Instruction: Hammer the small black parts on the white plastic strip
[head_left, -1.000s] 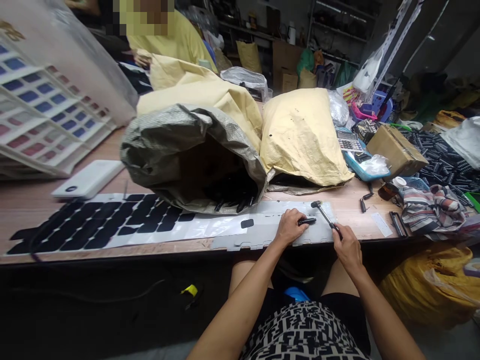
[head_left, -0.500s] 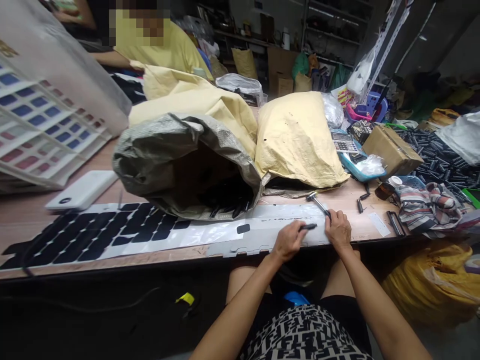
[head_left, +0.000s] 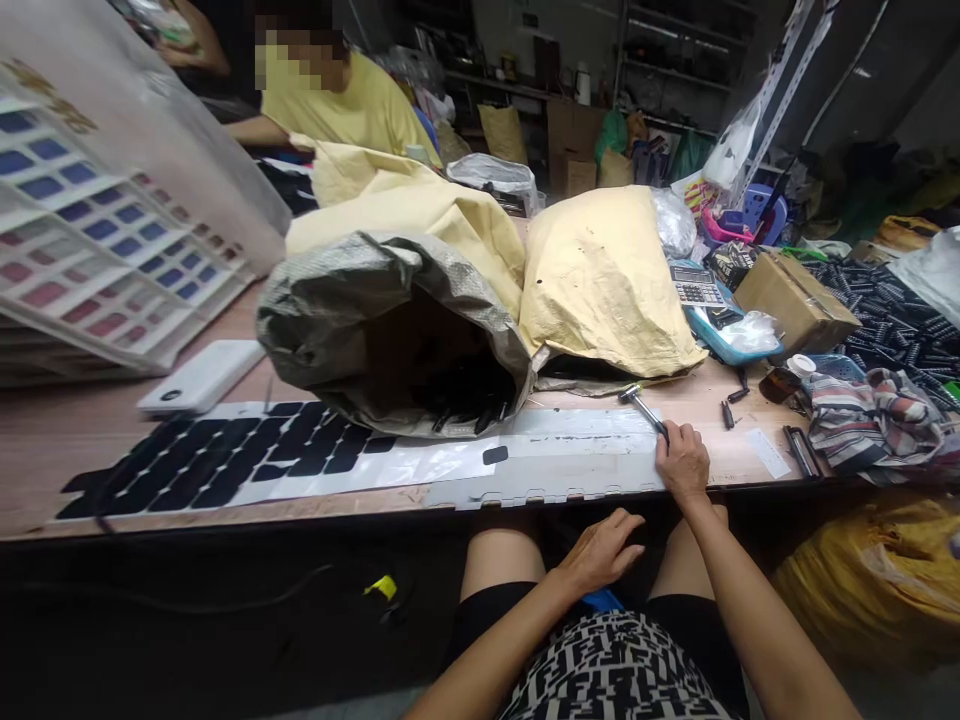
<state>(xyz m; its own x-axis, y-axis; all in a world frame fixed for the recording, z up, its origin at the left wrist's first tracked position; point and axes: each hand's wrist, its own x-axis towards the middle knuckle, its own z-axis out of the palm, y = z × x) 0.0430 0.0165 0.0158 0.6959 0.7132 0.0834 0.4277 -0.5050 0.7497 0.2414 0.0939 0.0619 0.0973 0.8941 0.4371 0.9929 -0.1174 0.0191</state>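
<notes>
My right hand (head_left: 683, 460) is closed around the dark grip of a small hammer (head_left: 645, 410). The metal head points away from me over a grey-white sheet (head_left: 570, 475) on the table. Below the table edge, above my lap, my left hand (head_left: 606, 552) is open, thumb and fingers apart, with nothing visible in it. One black rounded sticker (head_left: 495, 456) lies on the sheet. To its left, rows of black stickers (head_left: 217, 465) cover a white backing. Behind the sheet, a grey-lined sack (head_left: 300, 320) gapes towards me, dark pieces inside.
A full yellow sack (head_left: 607, 270) stands behind the hammer. A white power bank (head_left: 201, 378) and a white crate (head_left: 90, 230) are on the left. Right are a cardboard box (head_left: 795, 300), a striped cloth (head_left: 874, 415) and a pile of black parts. Across the table sits a person (head_left: 375, 110).
My left hand has dropped from the sheet to below the table edge and opened; the short black piece it held is out of sight. My right hand still grips the hammer.
</notes>
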